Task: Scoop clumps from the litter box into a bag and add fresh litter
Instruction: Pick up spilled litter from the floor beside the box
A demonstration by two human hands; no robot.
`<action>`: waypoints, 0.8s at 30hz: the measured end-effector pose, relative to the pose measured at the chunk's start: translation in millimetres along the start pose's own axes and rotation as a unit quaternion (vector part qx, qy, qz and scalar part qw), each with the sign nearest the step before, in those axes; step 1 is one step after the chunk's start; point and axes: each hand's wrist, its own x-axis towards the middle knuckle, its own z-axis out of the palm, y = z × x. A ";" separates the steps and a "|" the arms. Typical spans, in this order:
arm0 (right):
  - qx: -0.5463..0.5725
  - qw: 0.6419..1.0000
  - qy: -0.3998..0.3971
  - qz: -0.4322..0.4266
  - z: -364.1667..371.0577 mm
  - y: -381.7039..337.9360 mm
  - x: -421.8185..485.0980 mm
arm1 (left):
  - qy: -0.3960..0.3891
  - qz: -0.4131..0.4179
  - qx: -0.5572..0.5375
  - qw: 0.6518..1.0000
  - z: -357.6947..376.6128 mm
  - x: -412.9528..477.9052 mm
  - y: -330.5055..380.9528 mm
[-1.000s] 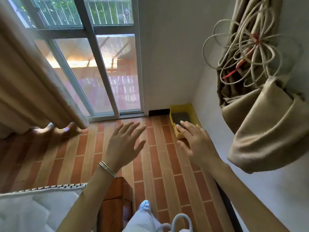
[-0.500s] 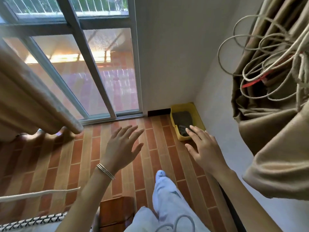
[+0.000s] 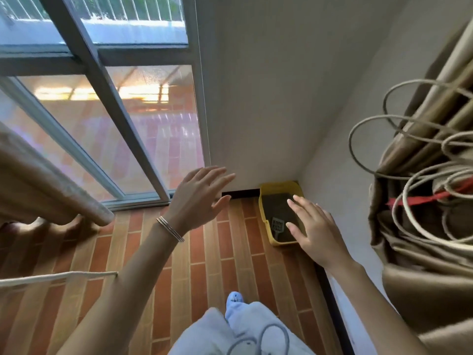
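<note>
A yellow litter box (image 3: 267, 188) sits on the floor in the far right corner, against the white walls. Dark litter (image 3: 277, 204) fills it, and a grey slotted scoop (image 3: 277, 225) lies in its near end. My right hand (image 3: 316, 233) is raised in the air with fingers spread, and it overlaps the box's right side in the picture. My left hand (image 3: 198, 201), bracelets on its wrist, is held up open to the left of the box. Both hands hold nothing. No bag is in view.
Brick-pattern tile floor (image 3: 199, 267) runs up to the box. A sliding glass door (image 3: 122, 139) and beige curtain (image 3: 38, 185) stand at left. At right hangs a bundled curtain (image 3: 430, 252) with looped cords (image 3: 409, 201). My leg and blue slipper (image 3: 234, 302) are below.
I have walked closer to the corner, so the litter box looks larger and the scoop shows. Both hands stay raised and open. The wooden furniture and mattress have dropped out of view.
</note>
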 end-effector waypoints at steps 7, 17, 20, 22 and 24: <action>0.010 1.000 0.010 0.003 0.7 24.2 57.2 | -0.024 0.021 -0.005 0.999 16.9 60.5 -31.3; 0.012 0.998 0.015 0.054 20.9 44.9 125.8 | -0.084 0.106 -0.030 0.990 58.3 145.8 -92.6; 0.016 0.995 0.036 0.087 32.3 47.6 151.0 | -0.104 0.135 -0.037 0.985 73.8 176.4 -118.1; 0.021 0.992 0.048 0.116 38.8 47.7 167.5 | -0.117 0.155 -0.040 0.980 81.6 198.4 -131.2; 0.020 0.989 0.061 0.133 46.0 50.3 185.9 | -0.125 0.178 -0.039 0.975 91.4 221.2 -141.1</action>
